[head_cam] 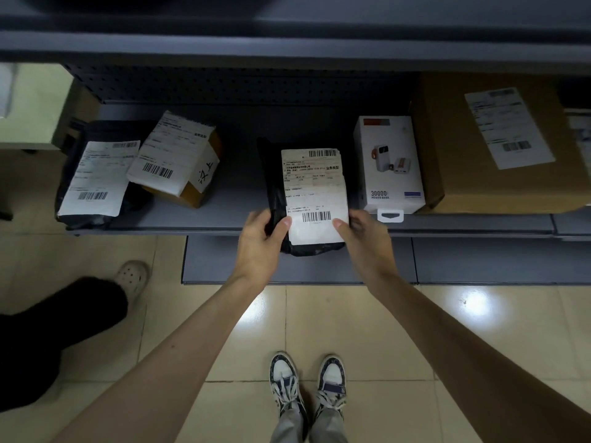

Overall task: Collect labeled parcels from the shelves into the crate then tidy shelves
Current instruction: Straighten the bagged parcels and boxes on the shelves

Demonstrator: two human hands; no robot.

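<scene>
A black plastic parcel (311, 193) with a long white shipping label lies over the front edge of the grey shelf (224, 206). My left hand (262, 244) grips its lower left edge, thumb on the label. My right hand (361, 231) grips its lower right corner. Further left on the shelf lie another black labeled bag (96, 177) and a small tilted cardboard box (179, 161) with a white label. No crate is in view.
A white power-bank box (388, 164) stands right of the held parcel, beside a big labeled cardboard box (492, 142). A lower shelf (447, 260) juts out below. Another person's dark-trousered leg and pale clog (131, 278) stand at the left. My sneakers (307, 382) are on the tiled floor.
</scene>
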